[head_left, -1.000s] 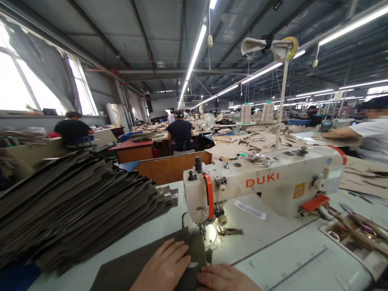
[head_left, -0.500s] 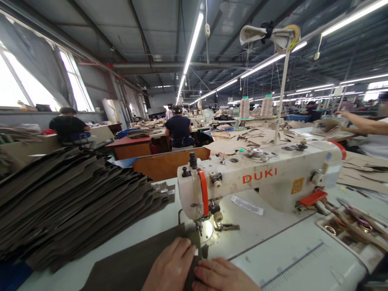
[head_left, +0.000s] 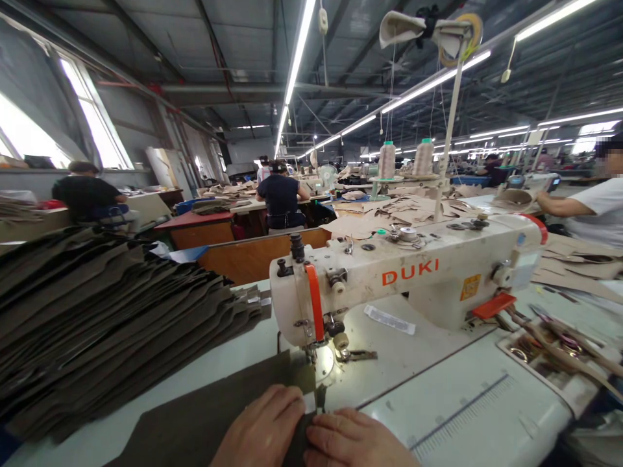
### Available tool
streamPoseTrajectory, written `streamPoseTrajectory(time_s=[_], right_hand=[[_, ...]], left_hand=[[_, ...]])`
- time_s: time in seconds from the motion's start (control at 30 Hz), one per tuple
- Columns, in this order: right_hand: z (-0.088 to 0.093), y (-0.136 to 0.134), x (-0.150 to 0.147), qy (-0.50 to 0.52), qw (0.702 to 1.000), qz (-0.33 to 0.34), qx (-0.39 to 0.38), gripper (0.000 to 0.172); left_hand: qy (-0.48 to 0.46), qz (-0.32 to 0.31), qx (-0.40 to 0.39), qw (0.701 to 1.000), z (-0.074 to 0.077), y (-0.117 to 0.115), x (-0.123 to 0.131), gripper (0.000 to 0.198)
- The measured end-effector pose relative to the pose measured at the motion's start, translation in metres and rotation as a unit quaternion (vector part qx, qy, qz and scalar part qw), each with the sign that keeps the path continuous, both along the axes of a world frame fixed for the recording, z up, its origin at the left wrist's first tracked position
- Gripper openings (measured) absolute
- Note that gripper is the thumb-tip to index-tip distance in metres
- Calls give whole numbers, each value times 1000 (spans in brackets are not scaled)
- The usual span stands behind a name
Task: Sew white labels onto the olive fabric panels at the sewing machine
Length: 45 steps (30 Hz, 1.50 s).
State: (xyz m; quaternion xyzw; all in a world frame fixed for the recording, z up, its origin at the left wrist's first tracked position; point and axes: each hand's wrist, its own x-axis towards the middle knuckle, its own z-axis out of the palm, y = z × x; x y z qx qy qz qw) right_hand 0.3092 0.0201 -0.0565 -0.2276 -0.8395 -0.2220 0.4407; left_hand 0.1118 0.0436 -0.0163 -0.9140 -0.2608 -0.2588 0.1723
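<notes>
A dark olive fabric piece (head_left: 209,405) lies on the table with its far edge by the needle of the white sewing machine (head_left: 360,269). My left hand (head_left: 265,421) presses on it, fingers together and bent, beside a small white label (head_left: 309,403). Close on the right, my right hand (head_left: 357,441) has its fingers closed at the fabric's right edge. Both thumbs are hidden. The fingertips are a short way in front of the lit needle plate (head_left: 325,363).
A tall stack of dark fabric pieces (head_left: 121,324) fills the left. To the right are a printed ruler (head_left: 462,415) and a tray (head_left: 549,379) with metal rings. A white paper strip (head_left: 389,320) lies behind the needle. A co-worker (head_left: 579,201) sits at far right.
The view has shifted, so the machine and stack appear farther left and higher. More of the white label shows beside my left fingers. Both hands remain on the fabric.
</notes>
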Motion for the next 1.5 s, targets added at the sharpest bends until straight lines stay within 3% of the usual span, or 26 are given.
streamPoseTrajectory(time_s=[0.13,0.33,0.53,0.77,1.03,1.33,1.5], right_hand=[[5,-2,1,24,1000,7,10,32],[-5,-1,3,-44,999,-9,-20,19],[-7,-2,4,-51,998,-1,-36,24],[2,-2,0,33,999,15,-12,35],[-4,-3,2,28,999,22,-31,31],[-16,-3,5,-17,998,16,-55,21],[-20,-3,8,-45,993,28,-109,16]], left_hand=[[3,-2,7,1000,-7,5,-1,47],[16,1,-19,1000,-10,8,1,49],[12,-6,-3,1000,-8,7,-2,48],[20,-7,-2,1000,-21,13,-7,51],[18,-9,-36,999,-13,8,-4,53],[9,-9,-17,1000,-12,7,-3,50],[13,-8,10,1000,-11,7,-4,51]])
